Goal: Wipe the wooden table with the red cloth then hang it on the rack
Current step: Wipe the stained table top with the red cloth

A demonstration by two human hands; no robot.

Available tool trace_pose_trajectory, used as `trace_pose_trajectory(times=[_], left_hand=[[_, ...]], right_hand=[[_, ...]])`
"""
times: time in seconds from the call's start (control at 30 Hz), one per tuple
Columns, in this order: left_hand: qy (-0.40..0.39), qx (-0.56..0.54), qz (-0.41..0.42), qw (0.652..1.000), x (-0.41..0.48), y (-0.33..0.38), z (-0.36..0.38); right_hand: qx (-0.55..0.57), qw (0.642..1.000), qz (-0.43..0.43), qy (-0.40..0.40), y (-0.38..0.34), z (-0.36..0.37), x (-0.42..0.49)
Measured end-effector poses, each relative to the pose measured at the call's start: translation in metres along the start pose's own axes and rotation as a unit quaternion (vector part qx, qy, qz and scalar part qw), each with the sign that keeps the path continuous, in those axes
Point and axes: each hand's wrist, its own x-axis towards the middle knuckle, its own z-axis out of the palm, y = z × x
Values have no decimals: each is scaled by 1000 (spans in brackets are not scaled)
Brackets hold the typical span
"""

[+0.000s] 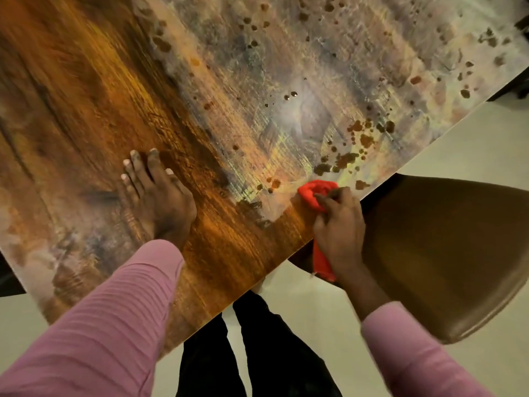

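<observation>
The wooden table (94, 90) fills most of the head view, its top tilted in the picture; the right half is dull and whitish with several dark wet spots. My right hand (339, 230) grips the bunched red cloth (313, 193) and presses it on the table near the right edge. One end of the cloth hangs down below my palm, off the table's edge. My left hand (160, 193) lies flat on the tabletop, fingers spread, holding nothing. No rack is in view.
A brown leather chair seat (446, 253) stands right beside the table edge under my right hand. Pale floor (472, 144) shows to the right and below. My dark trouser legs (257, 353) stand at the table's near edge.
</observation>
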Motion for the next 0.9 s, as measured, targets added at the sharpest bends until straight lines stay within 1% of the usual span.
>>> trace_pose_trajectory(times=[0.03,0.1,0.17,0.2,0.23,0.27,0.3,0.37,0.4,0.43,0.47,0.53,0.6,0.67,0.7,0.73,0.77,0.8,0.87,0.9], left_hand=[[0,-1,-4,1000,0,1,1],[-2,0,-4,1000,-1,2,1],[-2,2,-6,1000,1,1,2],[-2,1,-9,1000,1,1,2],[-1,3,-10,1000,1,1,2],[0,6,-8,1000,1,1,2],[1,8,-8,1000,1,2,3],[-1,9,-11,1000,1,3,3],[-1,12,-11,1000,0,3,4],[-1,16,-9,1000,1,3,4],[-1,16,-10,1000,1,3,4],[-6,14,-16,1000,3,2,3],[-10,16,-20,1000,2,4,2],[-15,12,-24,1000,3,5,2],[-20,12,-24,999,3,5,1],[-24,12,-24,999,3,4,1],[-26,12,-24,999,3,4,1],[-28,9,-26,999,3,4,0],[-30,6,-27,999,3,6,0],[-27,7,-26,999,3,6,0]], right_hand=[[7,1000,-22,-15,-9,6,-15],[11,989,-131,-72,-28,16,-51],[-5,958,-254,-134,-34,21,-69],[-11,945,-287,-153,-31,19,-65],[-16,942,-297,-157,-26,16,-56],[-20,949,-280,-146,-20,11,-42],[-23,964,-238,-120,-14,7,-25],[-21,992,-111,-64,-5,-1,17],[-12,997,-59,-44,-5,-2,34],[-5,999,-26,-25,-10,-1,43],[-2,1000,-16,-14,-18,2,45],[6,999,-43,-21,-41,13,29],[14,989,-139,-58,-62,23,-3],[4,960,-258,-111,-69,28,-27],[1,947,-295,-130,-66,26,-27],[-3,939,-314,-139,-60,24,-21],[-12,941,-312,-133,-51,21,-11],[-22,951,-287,-115,-42,19,3],[-24,981,-181,-73,-29,14,38],[-14,990,-130,-60,-26,13,55]])
